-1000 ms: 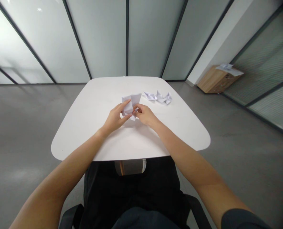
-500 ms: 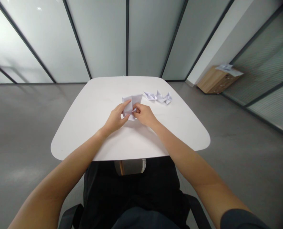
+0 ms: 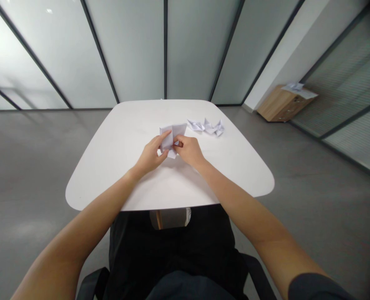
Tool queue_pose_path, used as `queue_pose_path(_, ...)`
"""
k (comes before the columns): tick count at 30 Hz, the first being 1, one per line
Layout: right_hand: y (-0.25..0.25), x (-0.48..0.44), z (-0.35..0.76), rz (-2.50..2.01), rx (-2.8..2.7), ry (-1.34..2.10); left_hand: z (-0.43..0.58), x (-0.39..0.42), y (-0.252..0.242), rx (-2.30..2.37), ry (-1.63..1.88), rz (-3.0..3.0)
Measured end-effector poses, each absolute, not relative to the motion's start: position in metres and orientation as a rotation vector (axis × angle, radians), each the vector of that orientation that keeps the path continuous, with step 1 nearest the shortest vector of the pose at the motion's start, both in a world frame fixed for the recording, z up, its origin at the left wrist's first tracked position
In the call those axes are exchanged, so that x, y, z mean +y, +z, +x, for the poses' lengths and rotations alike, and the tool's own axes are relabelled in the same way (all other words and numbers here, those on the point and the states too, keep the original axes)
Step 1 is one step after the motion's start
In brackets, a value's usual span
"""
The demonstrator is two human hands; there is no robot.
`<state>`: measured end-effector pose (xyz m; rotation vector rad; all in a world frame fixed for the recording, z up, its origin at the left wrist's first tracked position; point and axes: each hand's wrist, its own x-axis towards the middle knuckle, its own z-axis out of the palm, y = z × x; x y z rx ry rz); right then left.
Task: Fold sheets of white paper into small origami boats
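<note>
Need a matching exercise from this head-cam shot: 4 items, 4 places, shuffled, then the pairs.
Items
1. Folded white paper
2. Row of folded paper pieces
3. Loose white paper
4. Light wooden cabinet

Places
A. On the floor at far right, by the wall
B. Held between the left hand and right hand
C. On top of the cabinet
D. On the white table, past the hands, to the right

Pairs: 1-B, 2-D, 3-C, 4-A
</note>
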<state>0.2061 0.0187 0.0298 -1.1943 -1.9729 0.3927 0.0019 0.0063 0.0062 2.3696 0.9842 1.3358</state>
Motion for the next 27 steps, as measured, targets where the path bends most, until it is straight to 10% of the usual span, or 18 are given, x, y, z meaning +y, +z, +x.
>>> queue_pose_path(27,0.033,0.013,0.211,-0.999,-1.986,0.508,0.006,0.008,0.010,0.765,1.281,1.604)
